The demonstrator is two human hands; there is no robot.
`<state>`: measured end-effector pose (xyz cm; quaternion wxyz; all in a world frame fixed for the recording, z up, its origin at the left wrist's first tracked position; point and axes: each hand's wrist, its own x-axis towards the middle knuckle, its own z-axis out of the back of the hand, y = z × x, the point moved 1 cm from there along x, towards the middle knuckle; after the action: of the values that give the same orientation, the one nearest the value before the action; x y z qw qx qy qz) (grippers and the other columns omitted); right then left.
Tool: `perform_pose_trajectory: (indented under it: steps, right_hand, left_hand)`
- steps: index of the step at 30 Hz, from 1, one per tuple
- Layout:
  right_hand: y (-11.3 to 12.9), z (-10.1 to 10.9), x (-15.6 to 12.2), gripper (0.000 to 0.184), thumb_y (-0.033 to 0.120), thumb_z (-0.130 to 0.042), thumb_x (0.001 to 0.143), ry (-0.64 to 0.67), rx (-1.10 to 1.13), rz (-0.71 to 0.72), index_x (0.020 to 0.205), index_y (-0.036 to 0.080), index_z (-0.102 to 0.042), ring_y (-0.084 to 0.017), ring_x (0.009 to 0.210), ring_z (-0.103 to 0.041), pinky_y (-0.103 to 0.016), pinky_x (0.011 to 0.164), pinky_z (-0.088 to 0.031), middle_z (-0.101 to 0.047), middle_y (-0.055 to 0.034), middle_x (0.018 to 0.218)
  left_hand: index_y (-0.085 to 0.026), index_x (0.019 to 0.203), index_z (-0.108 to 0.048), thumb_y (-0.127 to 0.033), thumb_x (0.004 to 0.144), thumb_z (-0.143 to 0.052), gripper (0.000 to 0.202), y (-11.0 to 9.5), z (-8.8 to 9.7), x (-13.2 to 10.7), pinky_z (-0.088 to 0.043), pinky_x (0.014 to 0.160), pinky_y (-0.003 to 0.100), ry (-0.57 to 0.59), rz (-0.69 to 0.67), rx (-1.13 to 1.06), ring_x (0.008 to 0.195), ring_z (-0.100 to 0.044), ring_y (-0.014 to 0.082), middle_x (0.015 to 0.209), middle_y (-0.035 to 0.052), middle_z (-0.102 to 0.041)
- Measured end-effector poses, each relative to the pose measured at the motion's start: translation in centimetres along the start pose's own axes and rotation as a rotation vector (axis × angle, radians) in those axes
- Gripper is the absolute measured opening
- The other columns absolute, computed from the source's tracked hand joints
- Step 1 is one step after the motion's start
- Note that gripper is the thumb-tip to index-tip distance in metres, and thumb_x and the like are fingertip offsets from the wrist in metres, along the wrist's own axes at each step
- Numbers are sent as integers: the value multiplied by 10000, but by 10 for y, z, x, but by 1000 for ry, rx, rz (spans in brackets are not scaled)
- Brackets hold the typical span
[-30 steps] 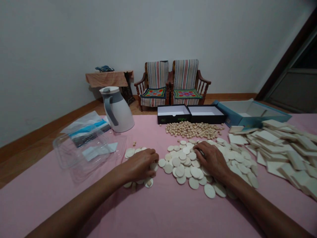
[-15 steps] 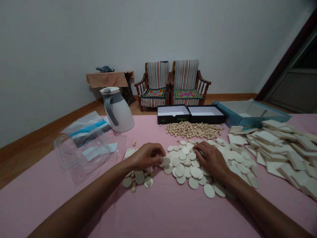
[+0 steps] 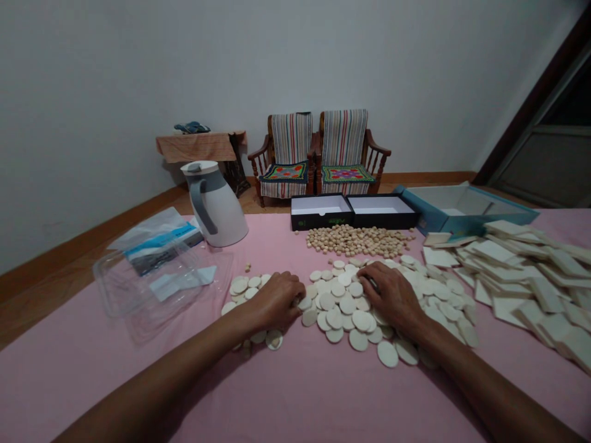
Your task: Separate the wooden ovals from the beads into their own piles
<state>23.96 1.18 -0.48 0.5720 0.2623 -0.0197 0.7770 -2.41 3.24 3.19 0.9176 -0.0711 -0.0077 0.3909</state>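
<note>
Pale, flat round wooden discs (image 3: 347, 304) lie in a wide pile at the middle of the pink-covered table. At the pile's left edge my left hand (image 3: 279, 301) is closed, with a disc (image 3: 305, 303) at its fingertips. Beneath and behind that hand sits a smaller group of discs (image 3: 240, 285) mixed with small wooden cubes; the hand covers part of it. My right hand (image 3: 392, 294) rests on the large pile with bent fingers, thumb and forefinger close together. Whatever lies between its fingertips is hidden.
Behind the discs spread many small wooden cubes (image 3: 355, 240), before two black open boxes (image 3: 322, 220). At right are stacked wooden boards (image 3: 530, 271) and a blue box (image 3: 443, 221). A jug (image 3: 221, 209), clear plastic trays (image 3: 138, 283) and a packet (image 3: 161, 246) stand left.
My left hand has turned knuckles-up and its fingers have closed in at the pile's left edge. My right hand stays on the pile. The whole view has shifted slightly.
</note>
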Motion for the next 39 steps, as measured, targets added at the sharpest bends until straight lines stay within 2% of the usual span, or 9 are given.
perform_pose_trajectory:
  steps: [6,9,12,15,22,27,32,36,39]
  right_hand:
    - [0,1,0,176,259,-457,890,-2,9,6,923,218,-625,-190,814,-563,-327,723,-378,-633,-50,928]
    - [1,2,0,182,254,-452,892,-1,14,3,928,220,-628,-191,822,-563,-325,731,-378,-636,-54,932]
    - [2,3,1,183,248,-451,896,12,9,-10,925,218,-629,-189,823,-561,-324,737,-376,-635,-52,934]
    - [3,3,1,179,249,-454,896,23,-9,-13,915,213,-629,-190,812,-554,-322,723,-373,-631,-49,929]
    - [1,1,0,180,252,-455,891,6,-6,-1,919,215,-629,-187,805,-554,-321,720,-372,-629,-46,926]
    - [2,1,0,186,257,-448,897,6,-9,-2,924,214,-627,-188,800,-551,-326,722,-375,-628,-46,927]
    - [0,0,0,190,263,-446,896,-2,-16,12,921,216,-629,-187,791,-549,-325,713,-373,-630,-51,921]
    - [1,0,0,181,255,-451,895,2,-11,6,922,218,-627,-190,808,-551,-321,719,-371,-631,-50,926]
    - [3,2,0,179,244,-447,901,8,-5,-2,929,217,-622,-191,830,-555,-320,734,-372,-630,-48,934]
  left_hand:
    - [-168,753,-594,-181,729,-618,36,-21,-4,15,-400,681,291,1,-50,-62,767,-561,197,821,61,-631]
    - [-169,807,-608,-174,738,-624,71,-25,-3,18,-410,701,279,-13,-89,-114,810,-568,194,864,61,-630]
    - [-180,922,-620,-217,727,-669,204,-20,4,13,-416,723,284,-5,-76,-115,871,-566,210,933,65,-622]
    - [-174,958,-611,-264,684,-730,312,-11,12,5,-415,704,299,56,11,-53,858,-564,229,953,78,-616]
    - [-175,855,-605,-317,710,-719,233,-6,6,-2,-399,662,291,20,83,-16,770,-571,214,838,60,-640]
    - [-168,828,-616,-214,766,-590,81,-6,0,0,-399,654,290,-3,72,10,748,-580,206,824,71,-650]
    - [-173,862,-622,-125,769,-511,152,-3,-3,1,-415,683,275,-17,67,-19,813,-589,198,867,75,-638]
    - [-174,846,-625,-150,801,-497,139,2,2,6,-411,644,259,-32,57,-37,760,-590,180,849,66,-637]
    - [-168,827,-634,-142,745,-556,117,12,13,22,-418,624,253,-133,91,-112,706,-586,171,800,47,-640]
